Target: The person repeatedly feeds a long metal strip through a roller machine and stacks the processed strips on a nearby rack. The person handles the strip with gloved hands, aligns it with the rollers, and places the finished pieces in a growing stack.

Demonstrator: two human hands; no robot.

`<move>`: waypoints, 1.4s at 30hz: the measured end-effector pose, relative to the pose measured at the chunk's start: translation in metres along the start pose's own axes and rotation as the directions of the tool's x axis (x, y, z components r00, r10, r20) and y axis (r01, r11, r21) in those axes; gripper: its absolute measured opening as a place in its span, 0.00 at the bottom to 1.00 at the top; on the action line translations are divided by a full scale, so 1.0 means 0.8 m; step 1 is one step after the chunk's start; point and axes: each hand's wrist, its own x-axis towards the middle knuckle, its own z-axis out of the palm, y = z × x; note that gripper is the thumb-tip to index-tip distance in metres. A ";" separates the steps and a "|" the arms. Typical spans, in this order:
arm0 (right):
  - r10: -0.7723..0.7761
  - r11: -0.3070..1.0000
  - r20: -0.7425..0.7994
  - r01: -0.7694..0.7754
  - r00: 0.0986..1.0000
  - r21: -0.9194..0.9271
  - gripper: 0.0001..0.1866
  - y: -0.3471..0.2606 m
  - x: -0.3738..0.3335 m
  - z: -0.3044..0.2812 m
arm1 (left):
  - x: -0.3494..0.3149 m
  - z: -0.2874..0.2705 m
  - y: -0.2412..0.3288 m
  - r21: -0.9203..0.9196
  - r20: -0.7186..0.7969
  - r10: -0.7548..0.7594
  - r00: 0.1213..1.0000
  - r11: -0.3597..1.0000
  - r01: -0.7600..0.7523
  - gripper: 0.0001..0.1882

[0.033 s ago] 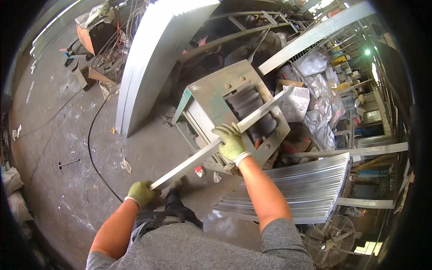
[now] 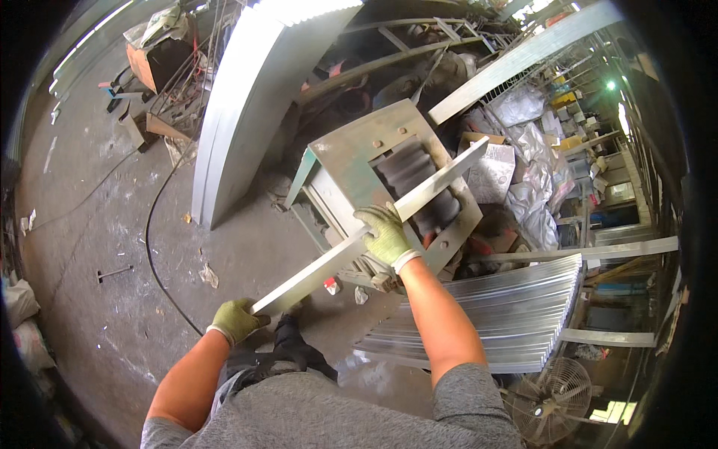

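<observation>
A long, straight, light-grey metal strip [image 2: 303, 278] slants from lower left to upper right in front of me. My left hand [image 2: 238, 322], in a pale green work glove, is closed round its near end. Farther along, my right hand [image 2: 384, 235], gloved alike, grips the strip about its middle, fingers over the top. The strip's far part crosses above a bolted green-and-grey metal machine [image 2: 350, 150]. Dark ribbed rollers [image 2: 407, 168] show in the machine's opening, partly hidden by the strip.
A stack of shiny corrugated metal pieces [image 2: 479, 318] lies at right, beside a floor fan [image 2: 550, 404]. Tall bright metal profiles [image 2: 243, 112] stand beyond the machine to the left. A black cable [image 2: 149, 224] runs across the floor. Silvery plastic sheeting [image 2: 532, 191] lies at far right.
The strip has rolled slightly in my hands, so its side face shows broader. Both hands keep their hold and have barely moved.
</observation>
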 end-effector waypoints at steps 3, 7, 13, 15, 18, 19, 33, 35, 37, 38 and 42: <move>-0.009 0.987 -0.230 0.046 0.973 0.156 0.15 0.016 0.010 0.010 | 0.004 -0.010 0.046 -0.162 0.077 0.070 0.995 0.985 -0.057 0.27; 0.002 0.984 -0.444 -0.080 0.896 -0.157 0.16 0.025 0.025 0.037 | 0.006 -0.009 0.100 0.025 0.093 0.013 0.996 1.000 -0.015 0.32; 0.000 0.940 -0.356 -0.122 0.935 -0.319 0.25 0.066 0.050 0.016 | 0.031 0.000 0.153 0.100 0.066 0.035 0.997 0.994 -0.041 0.37; 0.003 0.933 -0.342 -0.126 0.940 -0.337 0.26 0.071 0.053 0.010 | 0.037 0.001 0.157 0.125 0.064 0.071 0.995 0.989 -0.079 0.38; -0.002 0.936 -0.389 -0.135 0.921 -0.326 0.22 0.062 0.046 0.016 | 0.035 0.002 0.144 0.101 0.053 0.068 0.996 0.992 -0.074 0.37; -0.045 0.937 -0.388 -0.096 0.920 -0.335 0.21 0.056 0.040 0.021 | 0.029 0.005 0.135 0.100 0.063 0.061 0.996 0.993 -0.067 0.37; 0.031 0.935 -0.296 -0.132 0.955 -0.329 0.24 -0.108 -0.003 0.128 | -0.040 -0.005 -0.083 -0.127 -0.160 0.305 0.939 0.937 -0.326 0.29; 0.020 0.936 -0.306 -0.125 0.952 -0.330 0.22 -0.126 -0.010 0.139 | -0.054 -0.010 -0.105 -0.057 -0.107 0.234 0.966 0.969 -0.240 0.29; 0.015 0.943 -0.321 -0.121 0.947 -0.310 0.19 -0.140 -0.017 0.148 | -0.067 -0.014 -0.122 -0.030 -0.070 0.183 0.981 0.982 -0.186 0.29; 0.000 0.942 -0.322 -0.108 0.947 -0.319 0.19 -0.147 -0.021 0.153 | -0.073 -0.016 -0.130 -0.038 -0.061 0.173 0.983 0.984 -0.175 0.29; 0.030 0.939 -0.275 -0.121 0.961 -0.321 0.20 -0.189 -0.032 0.181 | -0.097 -0.028 -0.171 0.035 -0.067 0.155 0.986 0.988 -0.153 0.29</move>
